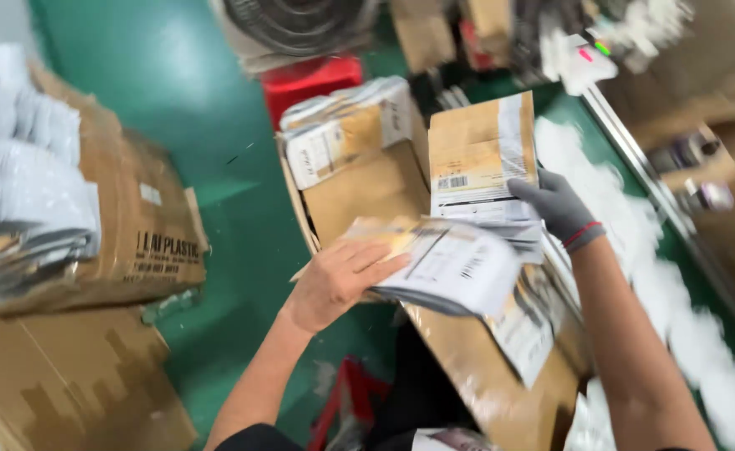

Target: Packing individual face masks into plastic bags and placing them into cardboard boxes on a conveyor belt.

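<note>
Boxes on the far left first: a big cardboard box point(125, 225) with a heap of white and grey mailers point(16, 184) slumped over its top edge and overhanging the left side; looks to me like a small knock would slide the heap onto the green floor point(192, 108). Next, the left hand point(334, 280), bare, lies palm down with fingers spread on the left end of a loose stack of flat mailers point(459, 267). It presses, it does not clamp, so nothing pins the stack from below there that I can see. Stack sits over the open carton point(367, 188) in the middle, partly past its front edge and over a second brown box point(484, 367) below; the lower sheets already sag and fan toward the right. Likely failure: stack shears and the bottom pieces drop between the two boxes, or onto the floor by the red stand point(346, 401). Behind it, the bundle of packets point(342, 125) on the carton's back edge leans too. Right hand point(555, 205), in a grey glove, is closed on the lower right corner of a brown envelope point(480, 154) held upright above the stack; a corner pinch on a stiff flat piece may let it twist out, and a glove dulls feel. Far right, white scraps point(676, 276) litter the floor along the metal rail point(660, 192): slip risk, and a dropped white mailer would be hard to spot. Frame is motion-blurred, so edges are approximate.
</note>
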